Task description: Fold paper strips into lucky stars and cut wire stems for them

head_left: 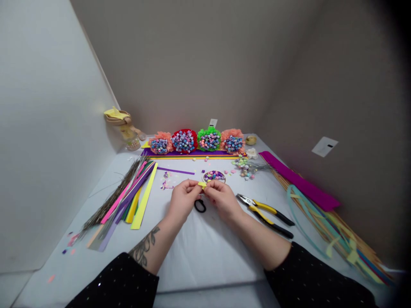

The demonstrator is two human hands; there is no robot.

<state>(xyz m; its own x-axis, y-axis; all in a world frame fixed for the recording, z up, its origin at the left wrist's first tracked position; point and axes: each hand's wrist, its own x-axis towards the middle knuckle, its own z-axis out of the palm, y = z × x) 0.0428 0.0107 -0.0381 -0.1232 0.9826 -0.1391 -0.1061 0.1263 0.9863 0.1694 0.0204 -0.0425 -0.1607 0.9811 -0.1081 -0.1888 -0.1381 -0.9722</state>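
A small yellow paper strip (202, 185) is pinched between the fingertips of my left hand (183, 199) and my right hand (222, 199), above the white-covered table (205, 256). Its folded shape is mostly hidden by my fingers. Just below my hands lies a black loop (200, 205), perhaps a scissors handle, not touched by either hand. Behind my right hand sits a round hoop filled with small paper stars (213, 176). Yellow-handled pliers (265, 215) lie to the right of my right hand, apart from it.
Long paper strips (144, 196) and a dry grass bundle (118, 190) lie to the left. Paper-star bouquets (196, 141) line the back. Wooden sticks (321, 218), a magenta strip (300, 182) and teal strips (308, 218) lie right. Walls (48, 128) bound the left side.
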